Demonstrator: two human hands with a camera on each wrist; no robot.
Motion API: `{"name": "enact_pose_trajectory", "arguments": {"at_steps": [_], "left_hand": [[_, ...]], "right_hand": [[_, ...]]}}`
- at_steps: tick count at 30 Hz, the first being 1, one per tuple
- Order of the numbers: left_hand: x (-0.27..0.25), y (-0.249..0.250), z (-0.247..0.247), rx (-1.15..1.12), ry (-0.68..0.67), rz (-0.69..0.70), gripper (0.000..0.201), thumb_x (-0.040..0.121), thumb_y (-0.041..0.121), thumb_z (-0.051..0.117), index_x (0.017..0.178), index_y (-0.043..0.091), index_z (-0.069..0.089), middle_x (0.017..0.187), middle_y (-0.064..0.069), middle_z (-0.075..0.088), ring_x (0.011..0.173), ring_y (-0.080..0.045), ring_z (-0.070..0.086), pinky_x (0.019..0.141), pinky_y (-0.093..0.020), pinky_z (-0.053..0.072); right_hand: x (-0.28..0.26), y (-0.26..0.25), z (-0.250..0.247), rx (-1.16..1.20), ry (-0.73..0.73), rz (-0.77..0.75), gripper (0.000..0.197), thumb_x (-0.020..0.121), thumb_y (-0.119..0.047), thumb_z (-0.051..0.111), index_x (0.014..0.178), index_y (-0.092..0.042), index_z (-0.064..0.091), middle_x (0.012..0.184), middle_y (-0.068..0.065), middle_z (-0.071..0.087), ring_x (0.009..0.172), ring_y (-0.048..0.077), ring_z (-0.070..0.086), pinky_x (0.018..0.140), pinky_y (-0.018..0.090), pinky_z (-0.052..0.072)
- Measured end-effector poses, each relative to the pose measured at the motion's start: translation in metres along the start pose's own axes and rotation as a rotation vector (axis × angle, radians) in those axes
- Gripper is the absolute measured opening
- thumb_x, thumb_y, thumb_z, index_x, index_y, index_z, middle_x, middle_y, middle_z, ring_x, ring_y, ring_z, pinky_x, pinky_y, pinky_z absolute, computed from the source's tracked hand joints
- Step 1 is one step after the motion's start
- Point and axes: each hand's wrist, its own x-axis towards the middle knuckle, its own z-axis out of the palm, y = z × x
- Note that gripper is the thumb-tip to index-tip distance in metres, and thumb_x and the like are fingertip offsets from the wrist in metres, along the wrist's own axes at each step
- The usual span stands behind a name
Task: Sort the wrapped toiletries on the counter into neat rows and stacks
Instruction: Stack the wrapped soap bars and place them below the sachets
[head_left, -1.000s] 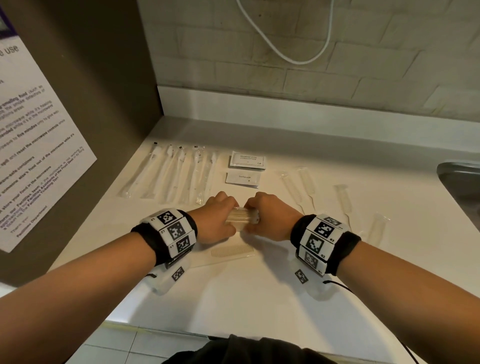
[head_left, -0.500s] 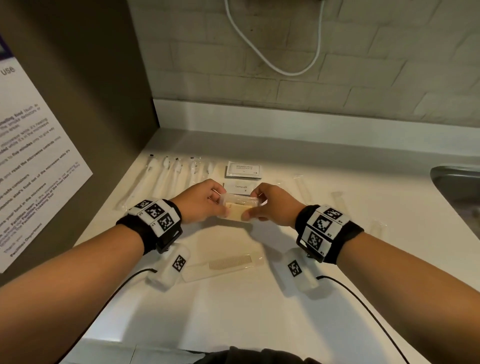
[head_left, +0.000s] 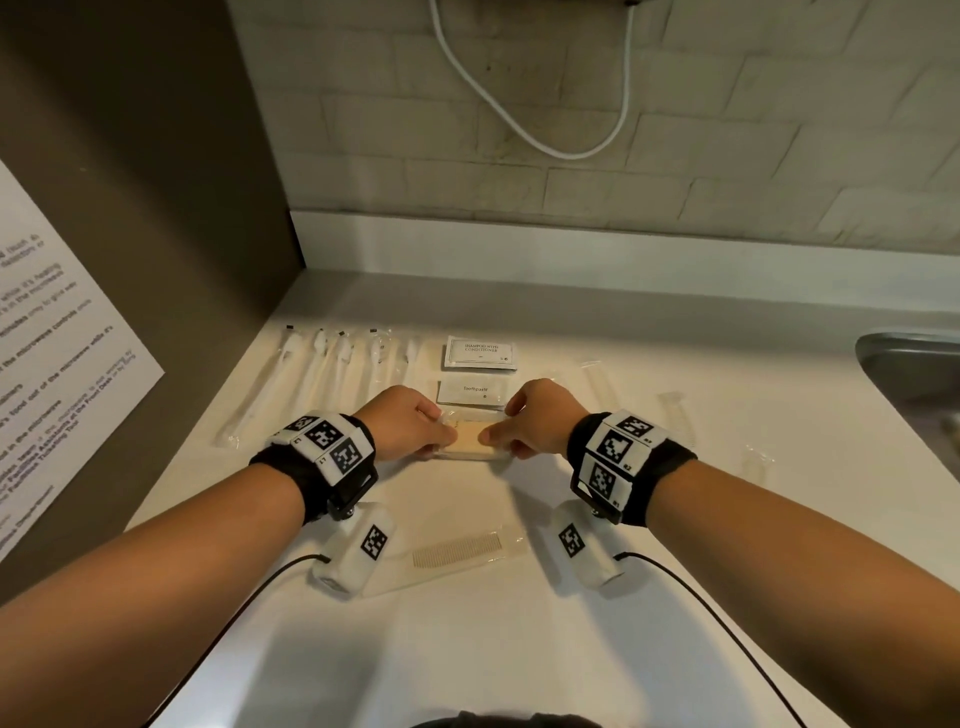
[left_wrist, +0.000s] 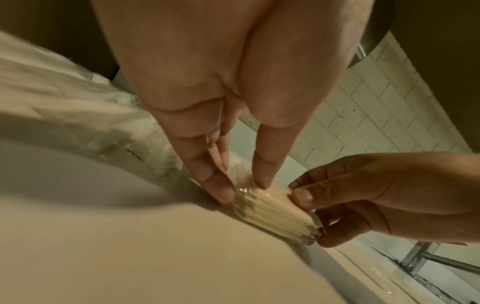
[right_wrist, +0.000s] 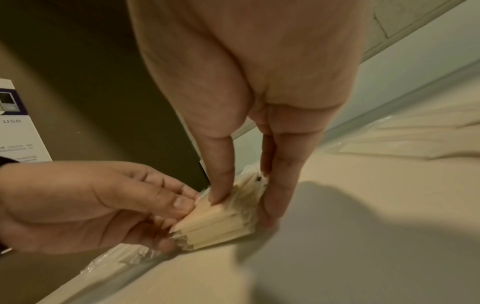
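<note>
From the head view, the left hand (head_left: 410, 426) and the right hand (head_left: 535, 421) meet at mid-tabletop (head_left: 467, 649), each grip pinching one end of a small stack of clear-wrapped cream packets (head_left: 470, 444) that rests on the surface just in front of the toothpaste sachet (head_left: 471, 391). Behind that sachet lies the shampoo sachet (head_left: 480, 352), and to their left a row of wrapped toothbrushes (head_left: 332, 374) runs side by side toward the wall. A wrapped comb (head_left: 457, 551) lies nearer the person, between the two wrists, and more clear-wrapped items (head_left: 675, 415) are scattered to the right, near the sink (head_left: 909, 364). In the left wrist view, the left hand (left_wrist: 223, 115) has its thumb on top of the stack (left_wrist: 275, 209) and its fingers (left_wrist: 215, 185) against the stack's end, while the right hand (left_wrist: 376, 197) pinches the opposite end. In the right wrist view, the right hand (right_wrist: 254, 102) presses its thumb on the stack (right_wrist: 221, 224) with fingers (right_wrist: 275, 185) along the far end, and the left hand (right_wrist: 91, 205) pinches the near end; the packets' edges are fanned unevenly.
</note>
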Motion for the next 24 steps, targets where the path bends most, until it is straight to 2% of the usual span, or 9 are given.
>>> {"name": "enact_pose_trajectory", "arguments": {"at_steps": [4, 8, 11, 13, 16, 17, 20, 22, 24], "left_hand": [[0.006, 0.002, 0.001, 0.043, 0.018, 0.021, 0.012, 0.082, 0.009, 0.075, 0.089, 0.005, 0.067, 0.097, -0.026, 0.072, 0.075, -0.027, 0.068, 0.089, -0.046, 0.058], [0.011, 0.0, 0.0, 0.091, 0.01, 0.037, 0.021, 0.082, 0.011, 0.074, 0.099, -0.001, 0.069, 0.099, -0.028, 0.071, 0.077, -0.027, 0.068, 0.09, -0.049, 0.056], [0.015, -0.003, -0.001, 0.083, -0.002, 0.013, 0.036, 0.082, 0.014, 0.076, 0.114, 0.003, 0.065, 0.084, -0.013, 0.072, 0.078, -0.025, 0.07, 0.088, -0.046, 0.058], [0.017, -0.003, -0.002, 0.091, -0.016, 0.012, 0.04, 0.081, 0.017, 0.077, 0.116, 0.004, 0.063, 0.072, -0.001, 0.064, 0.074, -0.024, 0.07, 0.086, -0.043, 0.059], [0.016, 0.0, -0.004, 0.175, -0.011, 0.026, 0.039, 0.081, 0.024, 0.077, 0.113, 0.007, 0.064, 0.072, 0.004, 0.059, 0.073, -0.021, 0.07, 0.074, -0.033, 0.057], [0.016, 0.001, -0.004, 0.192, -0.01, 0.031, 0.039, 0.081, 0.026, 0.077, 0.113, 0.008, 0.065, 0.072, 0.005, 0.059, 0.078, -0.022, 0.071, 0.076, -0.034, 0.056], [0.014, 0.001, -0.005, 0.201, -0.012, 0.025, 0.041, 0.08, 0.027, 0.077, 0.115, 0.009, 0.065, 0.07, 0.005, 0.061, 0.089, -0.026, 0.073, 0.089, -0.04, 0.056], [0.015, 0.001, -0.005, 0.2, -0.013, 0.026, 0.04, 0.08, 0.028, 0.077, 0.114, 0.009, 0.066, 0.074, 0.002, 0.065, 0.09, -0.026, 0.073, 0.091, -0.041, 0.056], [0.014, 0.003, -0.007, 0.196, -0.02, 0.03, 0.031, 0.082, 0.029, 0.076, 0.105, 0.008, 0.07, 0.078, -0.006, 0.072, 0.083, -0.024, 0.073, 0.089, -0.04, 0.057]], "right_hand": [[0.005, 0.0, 0.001, -0.012, 0.004, 0.014, 0.023, 0.076, -0.028, 0.079, 0.078, -0.011, 0.065, 0.089, 0.011, 0.077, 0.071, 0.019, 0.069, 0.083, 0.033, 0.059], [0.01, 0.0, 0.001, -0.002, -0.011, 0.028, 0.025, 0.075, -0.028, 0.08, 0.085, -0.008, 0.069, 0.085, 0.01, 0.077, 0.076, 0.022, 0.074, 0.081, 0.034, 0.06], [0.01, 0.0, 0.0, -0.017, -0.034, 0.029, 0.024, 0.075, -0.028, 0.08, 0.085, -0.009, 0.068, 0.082, 0.01, 0.077, 0.067, 0.018, 0.069, 0.081, 0.033, 0.06], [0.01, -0.001, -0.001, -0.032, -0.041, 0.029, 0.024, 0.074, -0.028, 0.079, 0.084, -0.009, 0.068, 0.081, 0.01, 0.077, 0.068, 0.019, 0.069, 0.082, 0.034, 0.06], [0.01, -0.002, -0.003, -0.051, -0.043, 0.018, 0.022, 0.074, -0.028, 0.078, 0.078, -0.012, 0.063, 0.084, 0.012, 0.077, 0.067, 0.02, 0.068, 0.085, 0.037, 0.059], [0.01, -0.003, -0.003, -0.054, -0.042, 0.013, 0.022, 0.075, -0.029, 0.078, 0.076, -0.013, 0.062, 0.085, 0.012, 0.077, 0.069, 0.02, 0.068, 0.086, 0.038, 0.059], [0.01, -0.002, -0.004, -0.054, -0.037, 0.002, 0.025, 0.075, -0.031, 0.078, 0.075, -0.015, 0.059, 0.087, 0.011, 0.077, 0.082, 0.023, 0.074, 0.088, 0.039, 0.058], [0.01, -0.001, -0.005, -0.052, -0.03, -0.003, 0.027, 0.075, -0.033, 0.078, 0.074, -0.015, 0.058, 0.088, 0.012, 0.077, 0.088, 0.024, 0.074, 0.088, 0.039, 0.058], [0.009, 0.0, -0.008, -0.058, -0.021, -0.004, 0.029, 0.075, -0.038, 0.078, 0.074, -0.015, 0.06, 0.087, 0.011, 0.077, 0.086, 0.023, 0.073, 0.088, 0.04, 0.057]]}}
